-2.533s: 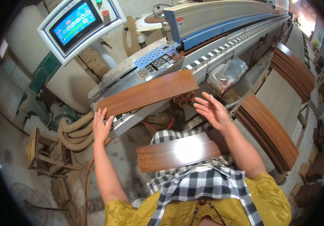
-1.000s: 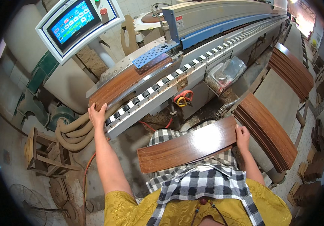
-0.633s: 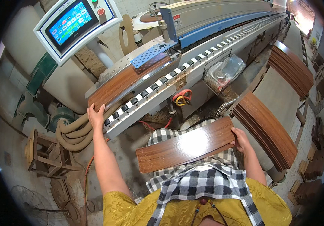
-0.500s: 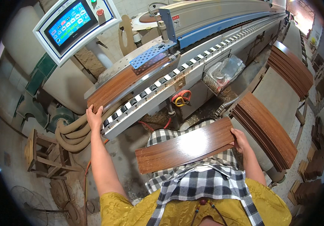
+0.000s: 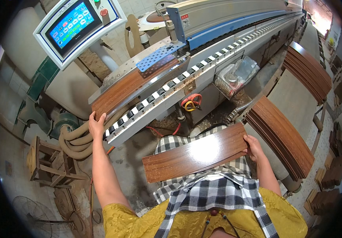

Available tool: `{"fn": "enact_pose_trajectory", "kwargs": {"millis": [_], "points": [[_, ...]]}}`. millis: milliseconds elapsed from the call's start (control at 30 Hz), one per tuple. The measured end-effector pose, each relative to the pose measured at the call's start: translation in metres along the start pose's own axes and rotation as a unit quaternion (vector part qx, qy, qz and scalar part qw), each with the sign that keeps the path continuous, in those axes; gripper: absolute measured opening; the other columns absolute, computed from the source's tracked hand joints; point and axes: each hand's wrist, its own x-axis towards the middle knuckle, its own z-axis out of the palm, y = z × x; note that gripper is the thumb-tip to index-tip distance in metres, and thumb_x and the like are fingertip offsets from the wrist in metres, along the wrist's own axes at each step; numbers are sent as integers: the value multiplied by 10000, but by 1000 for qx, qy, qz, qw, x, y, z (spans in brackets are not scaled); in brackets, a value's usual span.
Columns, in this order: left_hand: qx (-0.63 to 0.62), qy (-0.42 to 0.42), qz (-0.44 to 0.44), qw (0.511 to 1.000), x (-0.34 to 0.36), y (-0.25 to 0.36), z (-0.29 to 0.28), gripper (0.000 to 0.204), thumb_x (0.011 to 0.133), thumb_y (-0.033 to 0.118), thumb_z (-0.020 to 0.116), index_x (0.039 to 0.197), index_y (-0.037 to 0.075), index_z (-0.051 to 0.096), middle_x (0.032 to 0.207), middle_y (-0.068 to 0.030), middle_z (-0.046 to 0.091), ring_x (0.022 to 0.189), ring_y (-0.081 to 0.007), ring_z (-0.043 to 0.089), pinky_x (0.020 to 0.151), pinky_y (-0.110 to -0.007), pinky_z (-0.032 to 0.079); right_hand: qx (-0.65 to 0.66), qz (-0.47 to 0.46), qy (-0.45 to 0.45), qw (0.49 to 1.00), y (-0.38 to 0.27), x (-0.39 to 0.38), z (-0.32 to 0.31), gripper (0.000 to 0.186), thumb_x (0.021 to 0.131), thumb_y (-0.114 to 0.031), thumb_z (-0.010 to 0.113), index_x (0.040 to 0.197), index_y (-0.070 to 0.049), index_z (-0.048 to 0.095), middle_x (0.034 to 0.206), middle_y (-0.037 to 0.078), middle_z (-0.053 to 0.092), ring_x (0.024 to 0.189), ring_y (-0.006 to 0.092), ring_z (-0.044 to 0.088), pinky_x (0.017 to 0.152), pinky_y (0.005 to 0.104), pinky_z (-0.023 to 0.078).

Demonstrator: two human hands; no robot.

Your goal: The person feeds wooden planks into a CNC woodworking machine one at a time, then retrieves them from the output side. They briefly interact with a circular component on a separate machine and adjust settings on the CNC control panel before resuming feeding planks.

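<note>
My right hand (image 5: 253, 147) is closed on the right end of a brown wood-grain board (image 5: 171, 163) held across my lap. A second edge shows beneath that board, so more than one may be stacked there. My left hand (image 5: 96, 126) is stretched out to the near end of another brown board (image 5: 117, 93), which lies on the machine bed. Its thumb and fingers are apart and touch that board's end. The far end of this board passes under a perforated blue plate (image 5: 155, 59).
A long machine (image 5: 234, 22) with a black-and-white roller track (image 5: 171, 84) runs away to the right. A touch-screen panel (image 5: 75, 27) stands at upper left. Stacked boards (image 5: 282, 135) lie on a bench at right. A wire basket (image 5: 236, 77) hangs from the machine; a wooden stool (image 5: 54, 164) stands left.
The view has shifted slightly. My left hand stays at the end of the board on the machine, and my right hand keeps its hold on the lap board.
</note>
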Motion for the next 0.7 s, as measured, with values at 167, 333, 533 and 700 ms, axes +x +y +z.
{"fn": "enact_pose_trajectory", "kwargs": {"millis": [167, 333, 533, 700], "points": [[37, -2, -11, 999, -2, 14, -1, 670, 739, 363, 732, 1228, -35, 503, 1200, -204, 566, 1110, -286, 548, 945, -355, 408, 0, -1, 5, 1000, -1, -1, 1, 244, 899, -295, 554, 988, -68, 572, 887, 41, 623, 763, 139, 616, 647, 312, 534], [82, 4, -21, 996, -5, 29, 5, 664, 736, 396, 716, 1242, 19, 512, 1208, -162, 575, 1112, -283, 549, 941, -377, 406, -1, -1, 9, 1000, -5, -4, 5, 239, 901, -287, 553, 988, -65, 574, 885, 43, 623, 762, 141, 616, 649, 307, 534], [78, 15, -11, 997, -1, 28, 18, 651, 710, 456, 714, 1223, 95, 541, 1184, -133, 594, 1117, -297, 535, 939, -440, 369, -9, 3, 10, 1000, -3, -3, 3, 231, 898, -277, 559, 983, -63, 577, 879, 38, 624, 757, 133, 616, 641, 298, 534], [91, 24, -1, 996, -4, 36, 23, 656, 713, 432, 721, 1219, 58, 535, 1184, -140, 592, 1091, -282, 560, 913, -384, 416, 9, -4, -6, 1000, -2, -3, 3, 205, 902, -266, 556, 973, -76, 583, 870, 11, 619, 737, 116, 603, 627, 273, 514]]}}
